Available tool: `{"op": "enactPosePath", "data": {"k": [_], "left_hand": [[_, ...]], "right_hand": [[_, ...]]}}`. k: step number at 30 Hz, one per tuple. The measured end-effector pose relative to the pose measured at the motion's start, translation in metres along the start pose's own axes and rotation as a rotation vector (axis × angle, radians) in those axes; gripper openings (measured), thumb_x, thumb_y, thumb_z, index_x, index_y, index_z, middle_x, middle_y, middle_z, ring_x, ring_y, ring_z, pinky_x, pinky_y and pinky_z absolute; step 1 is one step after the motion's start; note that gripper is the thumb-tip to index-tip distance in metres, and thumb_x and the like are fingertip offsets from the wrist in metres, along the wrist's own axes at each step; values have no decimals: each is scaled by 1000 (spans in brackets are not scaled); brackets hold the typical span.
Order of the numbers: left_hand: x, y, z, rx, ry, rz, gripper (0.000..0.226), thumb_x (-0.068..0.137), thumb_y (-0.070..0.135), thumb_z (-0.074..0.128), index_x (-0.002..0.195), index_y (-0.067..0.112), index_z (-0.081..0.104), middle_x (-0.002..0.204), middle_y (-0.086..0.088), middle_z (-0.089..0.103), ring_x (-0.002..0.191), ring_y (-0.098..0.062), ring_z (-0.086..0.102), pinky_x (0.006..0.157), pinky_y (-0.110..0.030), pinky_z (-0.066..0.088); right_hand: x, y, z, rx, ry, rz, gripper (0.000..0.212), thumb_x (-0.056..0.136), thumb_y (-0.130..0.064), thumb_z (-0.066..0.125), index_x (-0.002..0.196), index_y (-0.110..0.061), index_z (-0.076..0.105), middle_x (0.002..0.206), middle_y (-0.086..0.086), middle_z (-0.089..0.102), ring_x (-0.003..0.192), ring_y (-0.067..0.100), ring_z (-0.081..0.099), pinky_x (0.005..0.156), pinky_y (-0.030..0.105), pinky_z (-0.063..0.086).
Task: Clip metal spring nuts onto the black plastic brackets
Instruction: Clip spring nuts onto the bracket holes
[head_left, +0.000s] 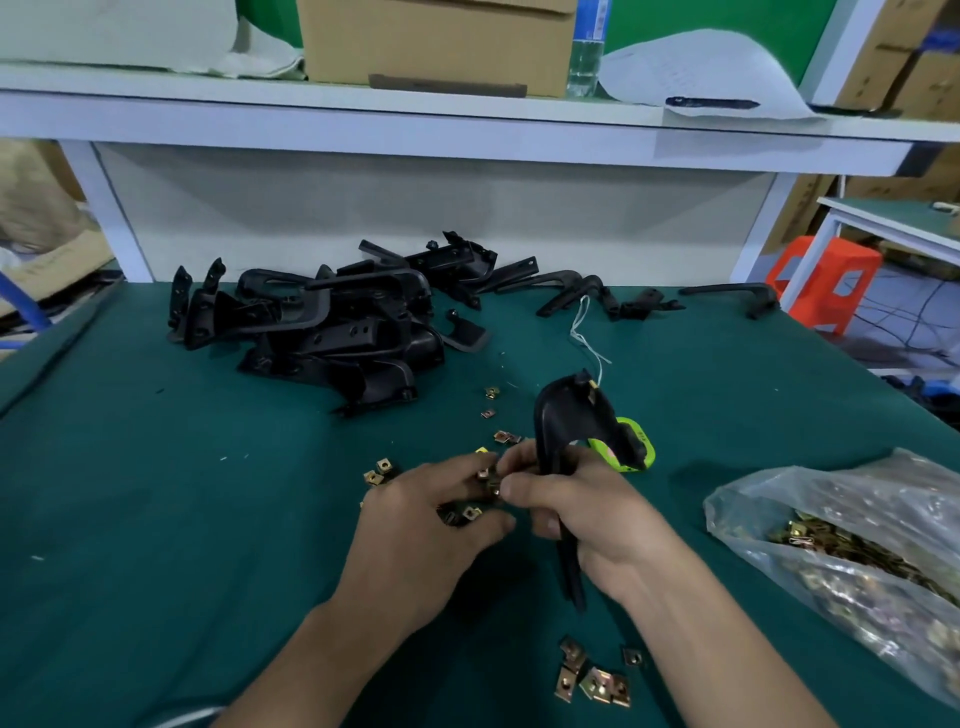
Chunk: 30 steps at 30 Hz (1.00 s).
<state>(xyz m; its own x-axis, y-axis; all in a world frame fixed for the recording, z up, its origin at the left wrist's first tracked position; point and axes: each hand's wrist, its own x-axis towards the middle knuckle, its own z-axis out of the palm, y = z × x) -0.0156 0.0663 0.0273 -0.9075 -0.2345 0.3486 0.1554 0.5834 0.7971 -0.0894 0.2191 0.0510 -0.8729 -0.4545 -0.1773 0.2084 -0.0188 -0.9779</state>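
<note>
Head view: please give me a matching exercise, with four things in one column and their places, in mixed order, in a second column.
Things
1. bag of nuts
2. bracket pile
3. box
4. held bracket

Places
A. on the shelf
B. in the right hand
C. far side of the table, left of centre
D. near right part of the table

Pairs: 1-D, 2-C, 3-A, 4-B.

Probably a factory assembly bench, green mat (156, 519), shelf (363, 119), cardboard boxes (436, 41)
</note>
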Motion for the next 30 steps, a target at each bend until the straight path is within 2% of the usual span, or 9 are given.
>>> {"op": "enactPosePath", "data": {"k": [3, 5, 8, 11, 15, 19, 23, 27, 30], "left_hand": [[0, -5, 1, 15, 44, 33, 49, 75, 19, 89, 107, 53, 74, 90, 26, 73, 87, 7, 68, 76, -7, 47], [0, -6, 2, 55, 67, 14, 37, 78, 19, 86, 103, 45, 78, 89, 28, 71, 88, 8, 66, 76, -3, 43], [3, -7, 0, 147, 91, -37, 24, 77, 27, 86, 93, 43, 77, 83, 37, 64, 92, 9, 58, 78, -2, 37], [5, -7, -3, 242, 65, -30, 15, 75, 30, 87, 78, 38, 74, 74, 28, 63, 89, 4, 57, 77, -7, 34], [5, -7, 1, 270, 15, -35, 12, 80, 32, 83, 75, 37, 73, 74, 25, 63, 87, 8, 56, 72, -7, 33], [3, -4, 6, 116, -5, -133, 17, 88, 29, 76, 76, 32, 65, 66, 18, 69, 73, 9, 64, 61, -5, 41], [1, -1, 4, 60, 14, -136, 21, 95, 28, 69, 78, 30, 57, 57, 11, 67, 51, -2, 62, 53, -10, 43], [2, -1, 1, 159, 11, -108, 22, 90, 38, 70, 74, 32, 58, 61, 14, 65, 60, -6, 60, 60, -15, 45], [2, -1, -1, 218, 96, -63, 24, 88, 34, 74, 68, 32, 61, 61, 13, 60, 63, -8, 57, 59, -13, 43]], "right_hand": [[-2, -1, 2, -99, 19, -2, 32, 83, 7, 70, 65, -20, 69, 62, 1, 56, 44, 10, 37, 42, 19, 28], [-3, -6, -2, -270, 164, -45, 28, 80, 1, 73, 64, -22, 70, 61, -5, 60, 50, 7, 49, 47, 17, 37], [-9, -26, -31, -599, 340, -88, 8, 76, -16, 74, 78, -11, 68, 69, 9, 66, 63, 14, 54, 59, 28, 40], [-28, -50, -67, -943, 361, 75, 21, 75, -28, 71, 80, -9, 64, 70, 10, 64, 63, 25, 57, 55, 30, 39], [-55, -51, -88, -1433, 451, 282, 19, 81, -29, 65, 73, -14, 58, 63, 1, 58, 57, 19, 54, 42, 26, 33], [-62, -28, -91, -1483, 429, 355, 29, 70, -38, 78, 86, -19, 63, 78, 1, 61, 76, 24, 63, 60, 27, 44], [-50, -12, -83, -1432, 461, 234, 30, 71, -34, 76, 76, -14, 54, 75, 6, 58, 76, 32, 62, 56, 27, 39], [-24, 3, -56, -1373, 410, 48, 21, 77, -29, 69, 79, -15, 55, 78, 8, 55, 77, 35, 58, 62, 30, 41], [-2, 7, -29, -1383, 363, -147, 18, 77, -28, 70, 92, -21, 63, 87, 7, 66, 84, 36, 64, 63, 31, 40]]}}
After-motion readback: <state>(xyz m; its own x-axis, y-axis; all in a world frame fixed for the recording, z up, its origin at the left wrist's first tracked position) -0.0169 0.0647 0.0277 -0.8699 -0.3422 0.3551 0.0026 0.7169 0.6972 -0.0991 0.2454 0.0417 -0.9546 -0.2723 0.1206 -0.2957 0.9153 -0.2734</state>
